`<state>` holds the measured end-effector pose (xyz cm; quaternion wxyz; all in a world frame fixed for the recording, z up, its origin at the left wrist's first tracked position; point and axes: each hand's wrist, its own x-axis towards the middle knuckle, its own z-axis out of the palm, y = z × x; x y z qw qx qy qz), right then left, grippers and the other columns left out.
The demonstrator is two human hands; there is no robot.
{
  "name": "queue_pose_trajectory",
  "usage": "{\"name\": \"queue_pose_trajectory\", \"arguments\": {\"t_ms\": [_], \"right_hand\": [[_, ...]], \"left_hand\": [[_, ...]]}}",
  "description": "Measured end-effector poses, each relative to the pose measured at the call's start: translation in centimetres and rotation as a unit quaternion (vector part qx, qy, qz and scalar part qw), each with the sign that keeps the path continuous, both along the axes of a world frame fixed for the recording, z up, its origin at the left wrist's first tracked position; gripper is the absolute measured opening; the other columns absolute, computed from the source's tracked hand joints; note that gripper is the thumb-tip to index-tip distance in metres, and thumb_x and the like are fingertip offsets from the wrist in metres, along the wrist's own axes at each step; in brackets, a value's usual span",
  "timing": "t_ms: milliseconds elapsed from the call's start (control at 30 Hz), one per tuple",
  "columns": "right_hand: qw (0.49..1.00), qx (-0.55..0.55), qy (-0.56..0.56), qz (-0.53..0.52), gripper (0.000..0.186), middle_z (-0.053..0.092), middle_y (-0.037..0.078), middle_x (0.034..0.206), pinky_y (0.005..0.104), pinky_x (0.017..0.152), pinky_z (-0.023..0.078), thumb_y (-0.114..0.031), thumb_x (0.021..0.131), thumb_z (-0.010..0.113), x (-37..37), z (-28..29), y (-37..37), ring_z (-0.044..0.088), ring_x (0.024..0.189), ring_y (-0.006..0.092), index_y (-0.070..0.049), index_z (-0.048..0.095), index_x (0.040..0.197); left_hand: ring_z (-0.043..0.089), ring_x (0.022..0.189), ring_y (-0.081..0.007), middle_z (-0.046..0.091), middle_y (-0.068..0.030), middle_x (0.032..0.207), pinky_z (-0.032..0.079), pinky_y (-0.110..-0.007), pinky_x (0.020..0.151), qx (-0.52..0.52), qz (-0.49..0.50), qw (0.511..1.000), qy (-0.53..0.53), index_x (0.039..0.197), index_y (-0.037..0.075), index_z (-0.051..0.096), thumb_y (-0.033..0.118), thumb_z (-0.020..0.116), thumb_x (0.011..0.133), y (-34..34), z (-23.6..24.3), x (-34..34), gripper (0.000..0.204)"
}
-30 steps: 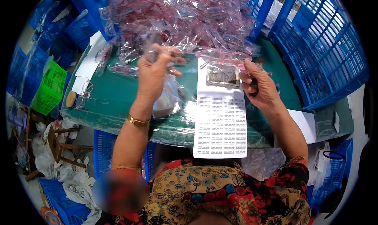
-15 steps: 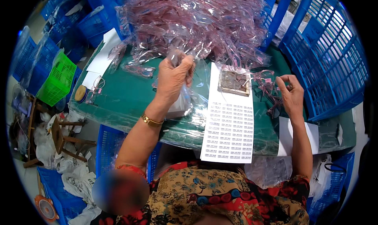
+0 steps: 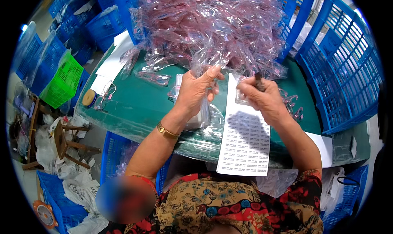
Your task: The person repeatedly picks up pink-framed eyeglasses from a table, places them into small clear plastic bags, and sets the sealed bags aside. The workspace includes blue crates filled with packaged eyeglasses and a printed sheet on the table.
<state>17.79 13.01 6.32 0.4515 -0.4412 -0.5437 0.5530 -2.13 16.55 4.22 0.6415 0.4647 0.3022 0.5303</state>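
Note:
My left hand (image 3: 197,88), with a gold watch at the wrist, pinches a clear plastic bag (image 3: 203,62) in front of a heap of pink bagged glasses (image 3: 208,21). My right hand (image 3: 262,95) is closed over the top of a white label sheet (image 3: 245,148) printed in rows. A small dark thing (image 3: 259,83) pokes up between its fingers; its kind is unclear. Partly under that hand is a small shallow tray (image 3: 241,98). Loose pink eyeglasses (image 3: 292,105) lie right of it. A pale stack (image 3: 194,122) sits below my left hand.
Blue crates (image 3: 339,62) stand at the table's right and behind. At the left edge lie wire-rimmed glasses (image 3: 109,88), a tan round thing (image 3: 89,98) and white paper (image 3: 107,70). A bagged pair of glasses (image 3: 153,78) lies nearer the middle. A wooden stool (image 3: 69,144) stands on the floor.
My right hand has moved left from the loose glasses to the tray, and a dark thing now shows in it. My left hand, with the plastic bag, has shifted slightly right and down.

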Motion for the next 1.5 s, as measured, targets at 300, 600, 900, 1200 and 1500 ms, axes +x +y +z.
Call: {"name": "queue_pose_trajectory", "arguments": {"t_ms": [300, 600, 900, 1200, 1500], "right_hand": [[0.989, 0.031, 0.112, -0.095, 0.019, 0.059, -0.001, 0.069, 0.0187, 0.046, 0.030, -0.019, 0.086, 0.068, -1.2, -2.4, 0.9, 0.042, 0.052, 0.0030, -0.002, 0.067, 0.094], [0.976, 0.156, -0.063, -0.135, 0.023, 0.060, -0.004, 0.074, 0.0183, 0.054, 0.037, -0.021, 0.087, 0.067, -0.8, -0.5, 0.5, 0.047, 0.062, 0.0007, 0.000, 0.065, 0.097], [0.984, 0.157, 0.025, -0.082, 0.024, 0.062, -0.001, 0.082, 0.0209, 0.062, 0.042, -0.019, 0.085, 0.069, -1.6, 0.2, 2.6, 0.052, 0.070, 0.0037, 0.000, 0.066, 0.099], [0.947, 0.234, 0.091, -0.202, 0.012, 0.050, -0.007, 0.063, 0.0169, 0.041, 0.023, -0.019, 0.088, 0.065, 4.9, 3.5, 4.5, 0.034, 0.046, -0.0003, -0.008, 0.064, 0.093], [0.978, 0.197, -0.067, 0.032, 0.016, 0.066, 0.002, 0.080, 0.0188, 0.051, 0.043, -0.011, 0.087, 0.064, 0.3, -1.3, 2.7, 0.057, 0.067, 0.0034, 0.001, 0.066, 0.097]], "left_hand": [[0.052, 0.060, -0.0048, 0.059, -0.0006, 0.081, 0.036, -0.014, 0.041, -0.029, -0.049, 0.998, -0.026, 0.101, 0.002, 0.063, 0.032, 0.067, 0.087, -0.5, -0.2, 0.5, 0.034], [0.060, 0.081, -0.0113, 0.066, -0.0038, 0.088, 0.050, -0.025, 0.062, -0.021, -0.106, 0.994, 0.036, 0.102, 0.007, 0.062, 0.024, 0.067, 0.086, -0.5, -0.5, 0.3, 0.024], [0.062, 0.072, -0.0137, 0.059, -0.0038, 0.086, 0.056, -0.030, 0.066, -0.025, -0.180, 0.982, 0.060, 0.108, -0.001, 0.056, 0.011, 0.066, 0.083, -1.2, -0.8, 1.2, 0.029], [0.051, 0.064, -0.0064, 0.053, 0.0006, 0.078, 0.050, -0.025, 0.055, -0.072, -0.073, 0.994, 0.043, 0.121, -0.004, 0.051, 0.010, 0.068, 0.082, -0.6, -0.2, 0.4, 0.046], [0.062, 0.091, -0.0153, 0.061, -0.0064, 0.097, 0.054, -0.038, 0.089, -0.054, -0.108, 0.988, -0.095, 0.123, -0.003, 0.050, 0.013, 0.068, 0.084, -0.1, -0.9, 0.8, 0.046]]}}
